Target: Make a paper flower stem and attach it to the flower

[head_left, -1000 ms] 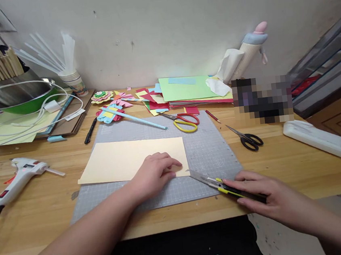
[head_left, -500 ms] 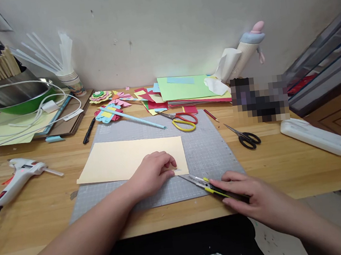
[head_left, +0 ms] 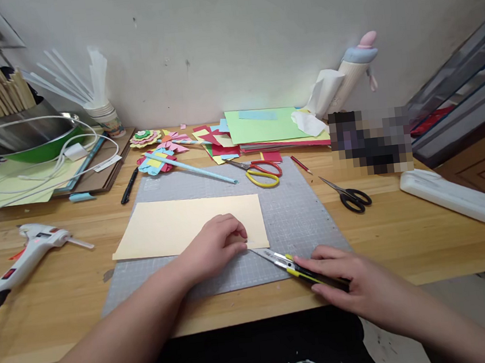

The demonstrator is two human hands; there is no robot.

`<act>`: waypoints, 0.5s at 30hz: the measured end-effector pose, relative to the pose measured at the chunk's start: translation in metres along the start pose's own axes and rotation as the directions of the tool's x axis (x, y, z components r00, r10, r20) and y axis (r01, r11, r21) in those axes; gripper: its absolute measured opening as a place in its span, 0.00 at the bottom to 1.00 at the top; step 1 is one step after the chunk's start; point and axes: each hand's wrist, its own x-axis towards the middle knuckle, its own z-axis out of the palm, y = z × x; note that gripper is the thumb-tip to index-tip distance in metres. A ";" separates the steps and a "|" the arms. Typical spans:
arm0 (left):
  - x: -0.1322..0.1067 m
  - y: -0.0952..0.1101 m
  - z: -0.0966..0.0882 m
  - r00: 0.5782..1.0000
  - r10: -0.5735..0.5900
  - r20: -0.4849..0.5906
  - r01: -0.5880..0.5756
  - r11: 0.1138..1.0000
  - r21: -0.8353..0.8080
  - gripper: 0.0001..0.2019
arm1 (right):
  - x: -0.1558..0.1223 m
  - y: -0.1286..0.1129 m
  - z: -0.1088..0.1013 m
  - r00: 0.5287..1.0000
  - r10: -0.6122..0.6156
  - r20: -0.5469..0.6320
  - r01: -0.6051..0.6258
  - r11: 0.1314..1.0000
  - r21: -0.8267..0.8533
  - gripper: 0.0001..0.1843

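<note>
A cream sheet of paper lies on the grey cutting mat, with a narrow fold along its near edge. At the right part of that fold, my left hand is closed, thumb and curled fingers pinching the edge. My right hand grips a black and yellow utility knife by its handle. The knife's blade is out, its tip against the folded edge close to my left thumb. How far the blade reaches under the fold I cannot tell.
Red-and-yellow-handled scissors and paper flowers lie behind the sheet. Black scissors and a white case are at the right. A glue gun with its cord rests at the left. Coloured paper is stacked by the wall.
The knife and my right hand have shifted slightly left, bringing the tip farther along the fold. My left hand has moved a little left too. The camera view has shifted slightly.
</note>
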 end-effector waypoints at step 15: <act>-0.007 0.007 -0.013 0.975 -0.222 0.013 0.218 0.968 0.126 0.04 | -0.002 0.018 -0.016 0.996 0.079 -0.050 -0.087 0.977 -0.196 0.25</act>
